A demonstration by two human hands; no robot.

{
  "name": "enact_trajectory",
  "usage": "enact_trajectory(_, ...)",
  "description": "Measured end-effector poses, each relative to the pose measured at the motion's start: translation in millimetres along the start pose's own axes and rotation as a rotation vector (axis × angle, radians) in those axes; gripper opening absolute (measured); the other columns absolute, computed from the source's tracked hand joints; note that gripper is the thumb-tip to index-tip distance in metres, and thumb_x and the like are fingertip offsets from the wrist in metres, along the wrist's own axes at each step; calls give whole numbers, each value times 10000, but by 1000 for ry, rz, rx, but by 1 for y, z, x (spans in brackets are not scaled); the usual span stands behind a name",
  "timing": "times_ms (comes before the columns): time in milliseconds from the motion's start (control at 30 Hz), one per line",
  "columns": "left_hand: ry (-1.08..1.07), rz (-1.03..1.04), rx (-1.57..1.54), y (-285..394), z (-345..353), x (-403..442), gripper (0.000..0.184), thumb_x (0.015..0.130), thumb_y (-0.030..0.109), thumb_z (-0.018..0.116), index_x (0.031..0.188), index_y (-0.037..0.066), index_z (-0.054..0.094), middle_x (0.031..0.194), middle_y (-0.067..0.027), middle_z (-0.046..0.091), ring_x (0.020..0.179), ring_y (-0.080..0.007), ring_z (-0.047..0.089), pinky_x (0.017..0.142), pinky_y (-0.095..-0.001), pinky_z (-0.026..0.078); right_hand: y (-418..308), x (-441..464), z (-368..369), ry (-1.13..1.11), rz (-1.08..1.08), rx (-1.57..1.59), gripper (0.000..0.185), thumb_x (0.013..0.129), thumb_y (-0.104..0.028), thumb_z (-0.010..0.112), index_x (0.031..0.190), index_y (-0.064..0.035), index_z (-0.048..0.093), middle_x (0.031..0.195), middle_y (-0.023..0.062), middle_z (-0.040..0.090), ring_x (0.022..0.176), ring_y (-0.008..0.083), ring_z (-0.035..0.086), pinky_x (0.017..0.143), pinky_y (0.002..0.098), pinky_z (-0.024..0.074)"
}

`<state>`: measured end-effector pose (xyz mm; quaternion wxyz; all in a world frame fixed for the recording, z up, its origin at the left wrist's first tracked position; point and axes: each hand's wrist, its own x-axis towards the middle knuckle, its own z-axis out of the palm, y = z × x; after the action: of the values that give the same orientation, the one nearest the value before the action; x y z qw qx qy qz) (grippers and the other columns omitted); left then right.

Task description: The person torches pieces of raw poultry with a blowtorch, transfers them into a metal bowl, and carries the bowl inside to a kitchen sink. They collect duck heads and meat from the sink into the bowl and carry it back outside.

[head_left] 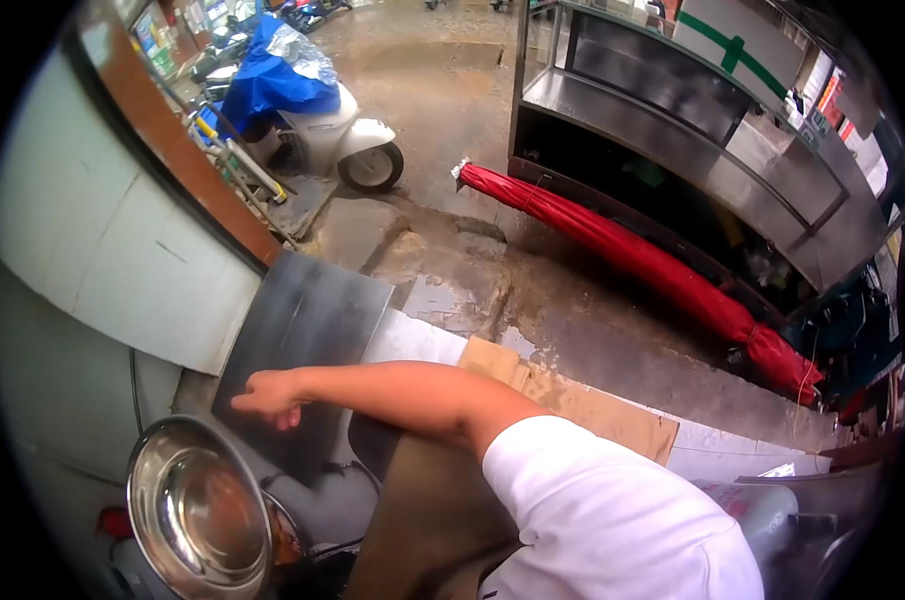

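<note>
My right arm, in a white sleeve, reaches across to the left. My right hand is over a dark flat panel, its fingers curled downward. What they hold, if anything, is hidden, and I cannot tell whether the hand touches the panel. Below the hand and to its left is a shiny round metal basin, apart from the fingers; no contents can be made out in it. My left hand is out of view.
Flattened brown cardboard lies beneath my arm. Beyond are wet paving, a white scooter under a blue cover, a long folded red umbrella or canopy and a metal stall cart. A pale wall panel borders the left.
</note>
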<state>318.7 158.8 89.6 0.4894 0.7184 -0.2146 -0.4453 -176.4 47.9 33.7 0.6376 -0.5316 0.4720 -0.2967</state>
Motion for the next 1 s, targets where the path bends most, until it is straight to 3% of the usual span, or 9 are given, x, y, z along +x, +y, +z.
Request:
enact_trajectory(200, -368, 0, 215, -56, 208, 61, 317, 648, 51, 573, 959, -11, 561, 910, -117, 574, 814, -263, 574, 714, -389, 495, 139, -2, -112, 91, 127, 400, 544, 966, -489, 375, 1192, -29, 557, 840, 88, 623, 593, 178, 607, 452, 303, 527)
enact_trajectory(300, -444, -99, 361, -52, 372, 49, 402, 594, 1, 509, 990, -60, 542, 983, -161, 555, 859, -319, 581, 801, -437, 520, 227, -19, -151, 533, 91, 547, 377, 958, -358, 461, 1115, -44, 599, 791, 58, 622, 551, 141, 575, 433, 284, 489)
enact_trajectory(433, -658, -107, 853, -42, 663, -9, 283, 692, 78, 506, 967, 49, 568, 848, -100, 535, 707, -289, 577, 659, -735, 476, 337, -17, -272, 987, 193, 1013, 196, 911, -157, 493, 1027, -31, 588, 952, 125, 617, 806, 271, 626, 630, 416, 551)
enact_trajectory(500, -879, 17, 1020, -52, 807, -40, 103, 733, 117, 550, 821, 77, 584, 564, -7, 387, 496, -180, 446, 623, -666, 517, 393, -17, -350, 1066, 252, 1393, 199, 896, -161, 484, 1019, -14, 538, 982, 173, 609, 864, 295, 619, 634, 454, 534)
enact_trajectory(567, -816, 279, 1141, -77, 908, -77, 69, 751, 99, 569, 695, 64, 550, 495, -6, 367, 405, -158, 377, 434, -376, 463, 444, -22, -396, 924, 250, 1492, 90, 879, -149, 481, 865, -99, 554, 689, 42, 588, 474, 148, 499, 357, 255, 350)
enact_trajectory(733, -855, 361, 1066, -116, 960, -151, 196, 770, 76, 578, 614, 54, 461, 537, -43, 421, 423, -146, 371, 396, -299, 360, 466, -25, -374, 857, 177, 1866, 152, 841, -81, 471, 709, -95, 546, 548, 3, 511, 370, 85, 390, 305, 182, 261)
enact_trajectory(800, -800, 377, 1112, -122, 953, -135, 188, 773, 82, 582, 621, 53, 477, 539, -45, 428, 439, -146, 388, 399, -298, 362, 482, -18, -355, 730, 174, 1968, 30, 834, -98, 539, 840, -75, 520, 771, 77, 573, 569, 209, 520, 485, 325, 447)
enact_trajectory(900, -715, 375, 1058, -125, 940, -122, 197, 774, 112, 601, 621, 57, 489, 511, -27, 399, 403, -143, 350, 385, -295, 329, 487, -15, -357, 855, 275, 1954, 107, 895, -114, 448, 798, -72, 465, 603, 45, 496, 432, 130, 423, 345, 244, 298)
enact_trajectory(1000, -738, 440, 1000, -108, 927, -127, 207, 804, 144, 570, 640, 34, 509, 495, -46, 414, 378, -161, 373, 358, -318, 300, 442, -50, -384, 1155, 63, 1776, 74, 822, -81, 562, 838, -39, 504, 682, 60, 462, 585, 236, 511, 481, 391, 454)
